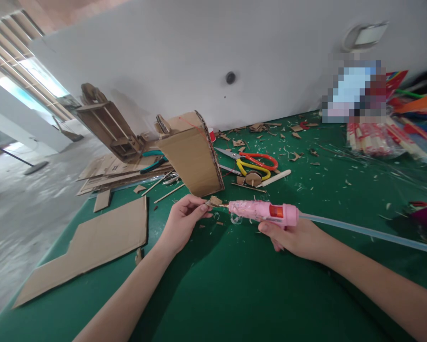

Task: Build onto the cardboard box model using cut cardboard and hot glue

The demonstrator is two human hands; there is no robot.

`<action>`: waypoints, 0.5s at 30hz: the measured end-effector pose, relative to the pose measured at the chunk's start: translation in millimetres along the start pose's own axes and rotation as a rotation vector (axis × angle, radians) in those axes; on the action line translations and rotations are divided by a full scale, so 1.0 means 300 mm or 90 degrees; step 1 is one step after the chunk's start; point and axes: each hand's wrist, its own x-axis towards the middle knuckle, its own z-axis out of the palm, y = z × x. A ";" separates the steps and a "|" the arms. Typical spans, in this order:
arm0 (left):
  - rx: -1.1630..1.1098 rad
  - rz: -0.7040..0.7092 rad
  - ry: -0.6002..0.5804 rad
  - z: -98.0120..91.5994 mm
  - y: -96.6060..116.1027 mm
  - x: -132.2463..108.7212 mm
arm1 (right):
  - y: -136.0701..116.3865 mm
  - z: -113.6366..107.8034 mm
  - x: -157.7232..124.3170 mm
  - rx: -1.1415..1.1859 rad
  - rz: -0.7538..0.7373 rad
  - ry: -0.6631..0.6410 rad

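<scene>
My right hand (295,237) is closed around a pink glue gun (263,212), with a long clear glue stick (370,232) trailing from its back to the right. The gun's nozzle points left and touches a small cardboard piece (215,201). My left hand (183,221) pinches that piece between thumb and fingers, just above the green table (235,289). A curved cardboard structure (194,152) stands right behind the two hands.
A large flat cardboard sheet (92,247) lies at the left. Red-handled scissors (256,159) and yellow-handled scissors (252,167) lie behind, beside a wooden stick (276,178) and cardboard scraps. A cardboard model (108,126) and stacked sheets sit far left. Packaged sticks (377,137) and coloured paper lie at right.
</scene>
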 end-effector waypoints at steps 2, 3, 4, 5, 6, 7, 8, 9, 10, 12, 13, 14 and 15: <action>0.018 0.000 -0.013 -0.003 -0.004 0.000 | 0.002 0.001 0.001 0.008 -0.004 0.003; 0.028 0.000 -0.020 -0.005 -0.006 0.000 | 0.002 0.002 0.001 0.012 -0.007 0.002; 0.036 0.000 -0.025 -0.006 -0.008 0.000 | 0.002 0.002 0.000 0.015 -0.007 0.002; 0.039 0.001 -0.027 -0.006 -0.008 -0.001 | 0.001 0.002 0.000 0.017 -0.007 0.000; 0.036 0.002 -0.026 -0.005 -0.008 -0.001 | 0.000 0.002 0.000 0.020 -0.005 -0.001; 0.029 0.005 -0.023 -0.004 -0.006 -0.001 | -0.001 0.001 -0.001 0.022 -0.001 0.000; 0.018 0.007 -0.018 -0.002 -0.004 -0.001 | -0.002 0.001 -0.001 0.023 0.000 -0.002; 0.009 0.009 -0.013 0.000 -0.002 -0.001 | -0.002 0.000 -0.001 0.021 0.001 -0.002; 0.001 0.011 -0.009 0.001 -0.001 -0.001 | -0.002 0.000 -0.001 0.019 -0.001 -0.003; -0.005 0.013 -0.006 0.002 -0.001 -0.001 | -0.002 -0.001 0.000 0.016 -0.008 -0.004; -0.001 0.012 -0.007 0.001 -0.002 -0.002 | -0.002 -0.001 0.000 0.014 -0.009 -0.001; 0.009 0.010 -0.011 -0.002 -0.005 -0.002 | -0.002 -0.001 0.000 0.015 -0.009 0.004; 0.026 0.008 -0.016 -0.005 -0.009 -0.001 | -0.002 0.000 0.000 0.017 -0.009 0.008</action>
